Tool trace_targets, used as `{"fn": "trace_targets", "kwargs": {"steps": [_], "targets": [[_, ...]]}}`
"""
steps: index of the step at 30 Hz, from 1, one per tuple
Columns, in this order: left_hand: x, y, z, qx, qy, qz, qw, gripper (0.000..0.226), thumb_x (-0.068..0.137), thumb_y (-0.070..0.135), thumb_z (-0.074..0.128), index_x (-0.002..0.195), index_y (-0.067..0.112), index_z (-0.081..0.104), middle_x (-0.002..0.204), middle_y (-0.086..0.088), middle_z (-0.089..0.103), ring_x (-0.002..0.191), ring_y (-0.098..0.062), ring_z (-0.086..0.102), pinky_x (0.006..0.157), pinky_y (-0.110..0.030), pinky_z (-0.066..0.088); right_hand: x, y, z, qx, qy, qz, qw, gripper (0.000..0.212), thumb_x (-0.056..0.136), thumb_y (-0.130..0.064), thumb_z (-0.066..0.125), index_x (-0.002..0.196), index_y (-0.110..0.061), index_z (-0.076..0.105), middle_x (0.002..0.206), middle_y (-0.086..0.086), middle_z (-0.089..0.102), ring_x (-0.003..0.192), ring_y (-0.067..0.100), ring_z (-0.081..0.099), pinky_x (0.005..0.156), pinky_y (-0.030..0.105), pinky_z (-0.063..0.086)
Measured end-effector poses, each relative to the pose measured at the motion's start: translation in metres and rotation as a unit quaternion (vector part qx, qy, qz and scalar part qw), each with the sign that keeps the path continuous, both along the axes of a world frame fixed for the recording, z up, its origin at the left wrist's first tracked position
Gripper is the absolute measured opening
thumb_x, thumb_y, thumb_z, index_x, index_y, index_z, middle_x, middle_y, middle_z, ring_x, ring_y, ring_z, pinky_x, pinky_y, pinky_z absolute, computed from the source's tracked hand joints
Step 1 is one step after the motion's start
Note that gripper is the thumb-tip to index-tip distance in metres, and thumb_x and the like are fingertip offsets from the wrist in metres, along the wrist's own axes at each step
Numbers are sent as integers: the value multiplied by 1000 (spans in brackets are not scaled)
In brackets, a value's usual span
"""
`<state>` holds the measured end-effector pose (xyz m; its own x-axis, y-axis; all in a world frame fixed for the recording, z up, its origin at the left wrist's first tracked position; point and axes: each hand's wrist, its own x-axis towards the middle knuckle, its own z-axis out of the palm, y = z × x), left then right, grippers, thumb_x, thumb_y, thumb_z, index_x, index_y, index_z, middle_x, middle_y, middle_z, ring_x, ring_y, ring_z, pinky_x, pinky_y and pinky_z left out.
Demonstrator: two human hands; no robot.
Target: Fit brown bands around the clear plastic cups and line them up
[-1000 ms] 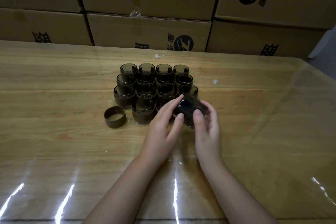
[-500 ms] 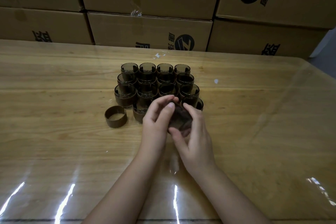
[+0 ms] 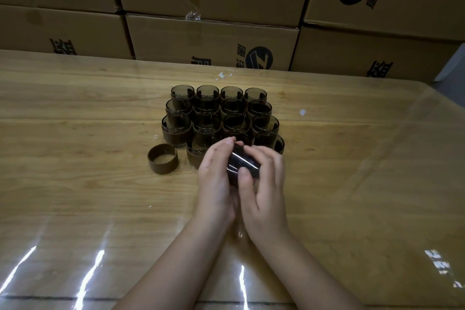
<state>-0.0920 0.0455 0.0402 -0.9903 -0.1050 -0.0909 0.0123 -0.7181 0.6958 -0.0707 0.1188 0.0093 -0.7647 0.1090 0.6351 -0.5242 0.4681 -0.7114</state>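
Note:
Several clear smoky plastic cups with brown bands (image 3: 176, 131) stand in tight rows on the wooden table (image 3: 75, 184). In front of the block, both hands hold one cup (image 3: 242, 165) just above the table. My left hand (image 3: 216, 178) wraps its left side and my right hand (image 3: 264, 184) grips it from the right, thumb across the front. Whether this cup wears a band is hidden by the fingers. One loose brown band (image 3: 163, 162) stands upright left of the front row.
Stacked cardboard boxes (image 3: 214, 40) with black printing line the table's far edge. A clear glossy film covers the tabletop, with small white scraps (image 3: 302, 112) lying on it to the right of the cups.
The hands brought the cup from the front right of the block toward the middle and closed around it. A banded cup now shows at the front right corner of the block.

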Motion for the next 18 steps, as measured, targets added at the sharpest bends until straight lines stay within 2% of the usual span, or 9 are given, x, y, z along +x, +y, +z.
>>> {"fn": "trace_targets", "kwargs": {"steps": [2,4,7,8,11,13,15,17,18], "targets": [[4,5,-1,-44,1,24,999,7,86,16,62,89,15,69,81,-1,70,75,-15,66,66,-28,55,-1,0,2,-57,-44,1,997,32,94,-38,37,122,-26,48,123,-2,44,116,-1,45,96,10,36],[6,8,-4,-134,16,62,989,10,88,13,63,86,20,70,84,2,71,83,-14,66,75,-31,54,-3,1,5,-148,-110,17,983,31,90,-48,36,112,-32,50,120,-1,50,110,-4,50,90,9,41],[12,11,-4,-288,77,120,947,7,82,21,68,89,24,68,96,0,70,94,-11,65,81,-27,52,-8,5,5,-273,-240,52,930,42,84,-57,38,103,-28,61,107,2,67,103,16,64,85,34,53],[13,12,-4,-327,104,137,929,10,79,24,68,89,25,67,98,-2,68,96,-11,63,84,-26,50,-9,7,7,-300,-282,62,909,43,86,-56,39,101,-25,65,103,3,70,99,19,66,80,37,53],[15,13,-2,-405,194,169,877,18,76,30,62,89,19,66,96,1,62,96,0,57,86,-13,42,-11,15,13,-369,-364,133,845,45,99,-45,36,91,-24,75,93,4,75,86,18,72,60,28,54],[15,13,-3,-417,226,171,864,21,77,28,59,91,14,67,96,-1,62,95,1,57,84,-11,41,-10,17,13,-399,-380,188,813,50,100,-44,33,81,-28,77,84,-1,75,73,12,71,50,24,50],[13,9,-5,-412,235,165,865,19,77,26,60,90,17,68,96,-2,63,94,-1,59,83,-14,44,-8,15,14,-413,-392,216,793,49,97,-50,35,78,-31,75,75,-4,70,60,10,62,45,20,38],[8,4,-7,-374,197,144,895,13,75,24,64,86,20,71,94,0,66,95,-7,62,84,-24,49,-7,12,14,-417,-409,234,777,51,97,-55,33,78,-31,74,63,-3,59,46,9,47,38,16,28],[6,2,-8,-341,166,129,916,12,75,21,64,83,21,73,92,0,69,94,-11,64,82,-28,50,-7,10,13,-397,-415,225,787,53,97,-58,31,80,-30,73,58,-3,54,40,9,42,34,15,26]]}}
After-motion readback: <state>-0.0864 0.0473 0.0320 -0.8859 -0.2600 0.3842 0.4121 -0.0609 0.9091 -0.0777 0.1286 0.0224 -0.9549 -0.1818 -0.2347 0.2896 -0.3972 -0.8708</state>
